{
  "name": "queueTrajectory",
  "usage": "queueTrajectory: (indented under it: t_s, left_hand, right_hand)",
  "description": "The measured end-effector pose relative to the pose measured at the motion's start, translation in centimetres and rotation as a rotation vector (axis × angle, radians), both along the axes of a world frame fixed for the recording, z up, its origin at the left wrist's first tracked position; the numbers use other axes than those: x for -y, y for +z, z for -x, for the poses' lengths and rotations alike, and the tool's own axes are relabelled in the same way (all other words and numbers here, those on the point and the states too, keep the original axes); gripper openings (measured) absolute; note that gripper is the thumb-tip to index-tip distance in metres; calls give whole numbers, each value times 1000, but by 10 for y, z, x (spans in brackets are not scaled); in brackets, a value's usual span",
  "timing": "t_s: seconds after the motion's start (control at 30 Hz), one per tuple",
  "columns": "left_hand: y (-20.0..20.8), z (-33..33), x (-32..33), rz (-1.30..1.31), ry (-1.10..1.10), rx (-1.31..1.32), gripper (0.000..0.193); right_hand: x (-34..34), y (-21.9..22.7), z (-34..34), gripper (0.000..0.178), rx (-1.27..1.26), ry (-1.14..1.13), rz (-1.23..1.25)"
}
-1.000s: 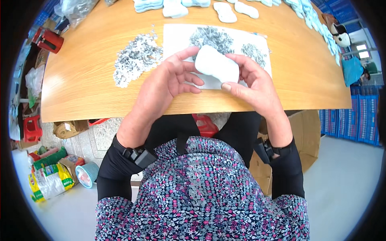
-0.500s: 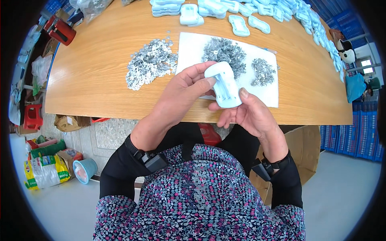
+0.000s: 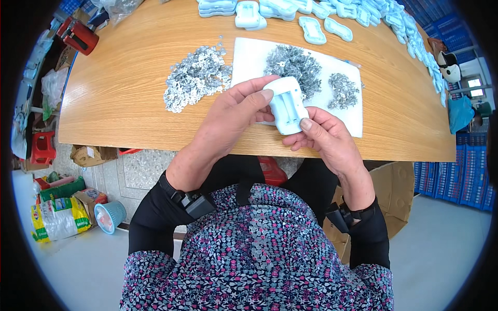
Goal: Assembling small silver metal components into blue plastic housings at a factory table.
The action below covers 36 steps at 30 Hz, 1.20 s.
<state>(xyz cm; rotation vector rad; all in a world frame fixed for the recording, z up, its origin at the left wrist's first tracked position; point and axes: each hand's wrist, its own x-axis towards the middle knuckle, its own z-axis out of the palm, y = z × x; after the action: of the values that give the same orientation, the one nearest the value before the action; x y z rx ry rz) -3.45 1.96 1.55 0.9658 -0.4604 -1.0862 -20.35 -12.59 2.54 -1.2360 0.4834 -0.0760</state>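
Over the table's near edge, both my hands hold one light blue plastic shell point(image 3: 296, 110), a waisted casing with a long recess facing up. My left hand point(image 3: 234, 111) grips its upper left side, thumb on the rim and fingers behind. At the lower right corner, my right hand point(image 3: 332, 139) pinches it with the thumb on top; its other fingers are partly hidden underneath. Just beyond lies a white sheet point(image 3: 249, 54) bearing a large pile of small grey metal parts point(image 3: 293, 65) and a smaller pile point(image 3: 342, 90). Left of the sheet, flat silver metal pieces point(image 3: 194, 80) lie heaped.
Many similar blue shells point(image 3: 363, 13) line the far and right edges of the wooden table point(image 3: 124, 93). A red container point(image 3: 78, 36) stands at the far left corner. Below are a red stool point(image 3: 272, 171), a cardboard box point(image 3: 399, 197) and a blue basket point(image 3: 111, 216).
The shell has turned slightly and its recess faces up more squarely. My right thumb has shifted from beside its right edge onto its lower right corner, and the right fingers have curled closer.
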Motion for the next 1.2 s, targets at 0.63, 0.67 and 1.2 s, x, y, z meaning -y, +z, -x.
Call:
queueTrajectory:
  t_s: [0.63,0.67,1.2]
  left_hand:
    - [-14,-16,-9,148,50,-303,58]
    - [-12,-15,-9,123,58,-284,59]
    - [-17,-7,-2,182,-133,-402,64]
  right_hand:
    - [66,1,44,13,-238,-299,1326]
    - [66,-2,41,14,-191,-291,1404]
    - [68,-10,25,13,8,-260,1752]
